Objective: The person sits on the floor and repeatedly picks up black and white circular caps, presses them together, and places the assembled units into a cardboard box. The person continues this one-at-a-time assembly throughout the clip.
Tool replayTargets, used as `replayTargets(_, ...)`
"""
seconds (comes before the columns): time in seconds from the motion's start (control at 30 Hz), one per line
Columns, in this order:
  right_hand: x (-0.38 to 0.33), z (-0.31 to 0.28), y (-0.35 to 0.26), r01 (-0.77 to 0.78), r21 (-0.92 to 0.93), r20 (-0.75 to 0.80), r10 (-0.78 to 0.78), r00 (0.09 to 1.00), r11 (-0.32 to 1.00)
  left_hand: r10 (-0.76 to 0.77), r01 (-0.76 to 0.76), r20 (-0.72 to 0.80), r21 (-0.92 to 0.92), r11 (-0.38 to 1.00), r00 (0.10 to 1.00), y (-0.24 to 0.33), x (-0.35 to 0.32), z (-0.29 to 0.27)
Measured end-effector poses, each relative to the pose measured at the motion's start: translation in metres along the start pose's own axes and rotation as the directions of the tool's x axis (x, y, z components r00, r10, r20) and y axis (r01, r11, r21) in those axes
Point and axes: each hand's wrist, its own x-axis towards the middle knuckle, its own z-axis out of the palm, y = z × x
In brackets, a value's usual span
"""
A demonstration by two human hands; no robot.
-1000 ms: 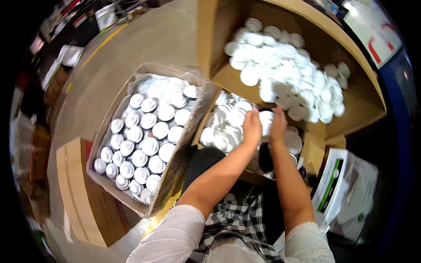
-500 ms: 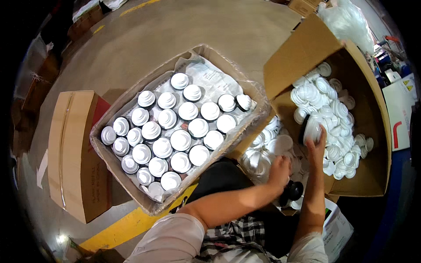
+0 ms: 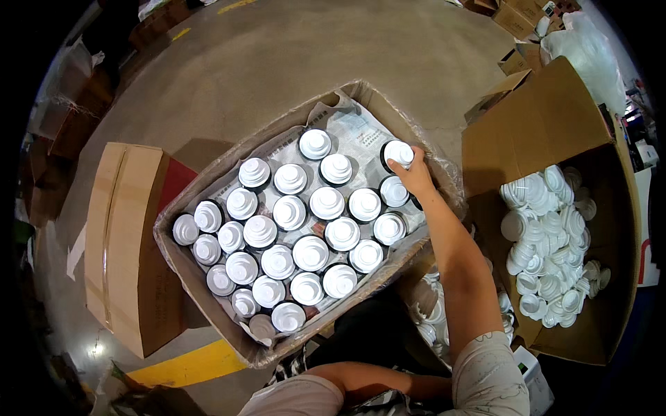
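My right hand [image 3: 414, 170] reaches into the far right of a plastic-wrapped cardboard box [image 3: 168, 248]. Its fingers grip a white stepped round cap with a black rim [image 3: 399, 152], low over the paper lining. Several similar white-topped pieces [image 3: 327, 203] stand spread over that lining, white side up. My left forearm [image 3: 395, 383] crosses low in front of my body. The left hand itself is hidden behind my right sleeve.
To the right, a big open carton [image 3: 565, 139] holds a heap of loose white caps [image 3: 548, 243]. More white parts [image 3: 430, 312] lie beneath my right arm. A closed carton [image 3: 125, 243] stands at the left. Clear plastic wrap [image 3: 590, 55] sits at the far right.
My right hand has brought the black-rimmed cap from beside the loose caps over into the wrapped box. My left hand has drawn back out of sight. The view has shifted.
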Motion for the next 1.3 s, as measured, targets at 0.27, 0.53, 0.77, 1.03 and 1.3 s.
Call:
replayTargets(0.27, -0.003, -0.005, 0.016, 0.054, -0.252, 0.307, 0.027, 0.951, 0.966, -0.021, 0.020, 0.038, 0.016, 1.000, 0.999, 0.007, -0.008, -0.016)
replayTargets(0.53, 0.008, -0.032, 0.023, 0.182, -0.373, 0.252, -0.089, 0.963, 0.910, -0.025, 0.023, 0.075, 0.031, 0.999, 0.997, 0.009, -0.010, -0.020)
replayTargets(0.77, 0.000, -0.067, 0.042, -0.211, -0.177, 0.498, 0.273, 0.823, 0.961, -0.004, 0.001, 0.094, 0.037, 0.999, 0.996, 0.013, -0.003, -0.012)
replayTargets(1.03, -0.035, -0.066, 0.021, 0.393, -0.717, 0.492, 0.018, 0.870, 0.576, -0.022, 0.015, 0.108, 0.069, 0.997, 0.994, 0.011, -0.009, -0.015)
replayTargets(1.3, -0.037, -0.056, 0.015, 0.608, -0.665, 0.668, -0.019, 0.744, 0.435, 0.001, -0.009, 0.119, 0.070, 0.998, 0.993, 0.013, -0.009, -0.008)
